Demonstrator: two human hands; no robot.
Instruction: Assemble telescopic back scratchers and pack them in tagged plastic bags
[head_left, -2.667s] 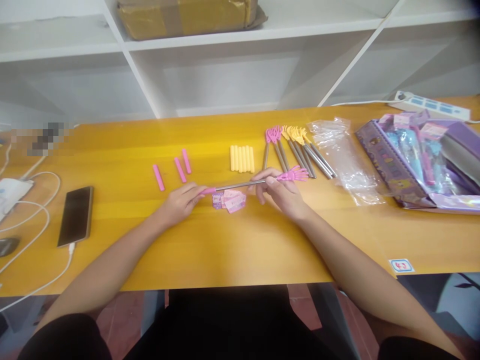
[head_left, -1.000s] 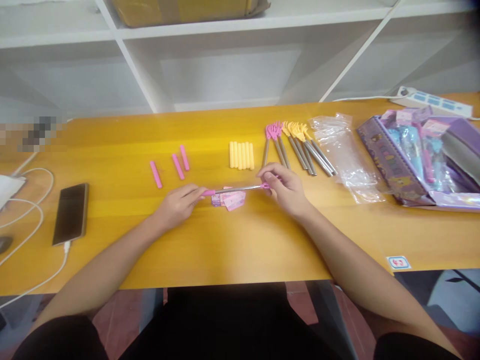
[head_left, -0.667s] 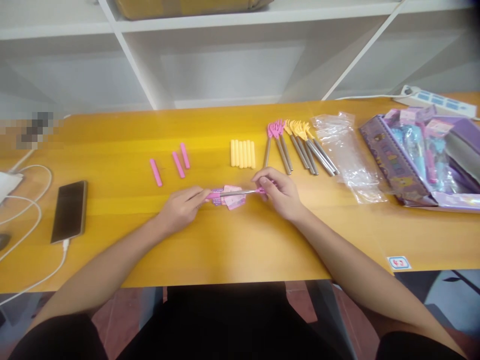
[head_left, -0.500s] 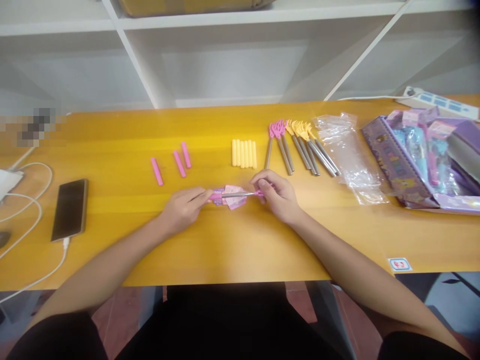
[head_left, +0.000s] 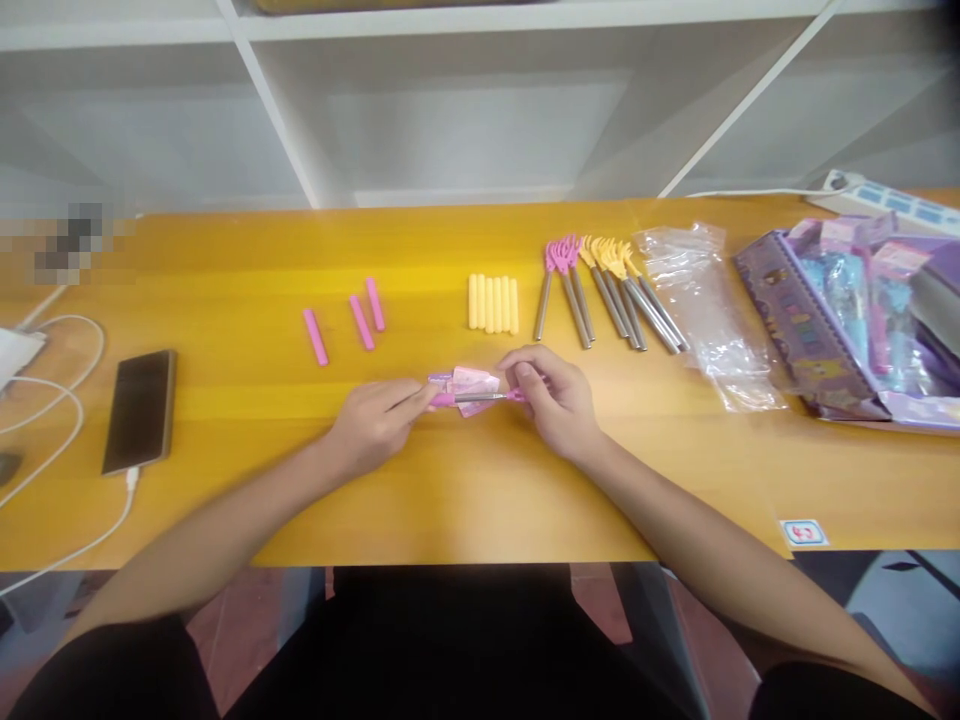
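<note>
Between my two hands, a back scratcher [head_left: 484, 397] with a metal rod is held level just above the front part of the table. My left hand [head_left: 375, 422] is closed around its pink handle end. At the other end, the thumb and fingers of my right hand [head_left: 556, 402] pinch the pink head, which they mostly cover. Behind the rod is a pink and purple printed card [head_left: 472, 380]; whether it is attached cannot be made out. Several back scratchers with pink heads [head_left: 564, 252] and yellow heads [head_left: 611, 258] lie beyond my right hand.
Three pink tubes [head_left: 361, 322] lie left, and a row of yellow tubes [head_left: 493, 304] lies in the middle. Clear plastic bags [head_left: 694, 300] sit beside a purple box [head_left: 806, 330] of packaged items. A phone [head_left: 139, 411] charges at left. White shelving [head_left: 480, 130] stands behind.
Both hands keep their hold on the back scratcher. A little less of the metal rod shows between the pink handle and the head. The whole view has shifted slightly.
</note>
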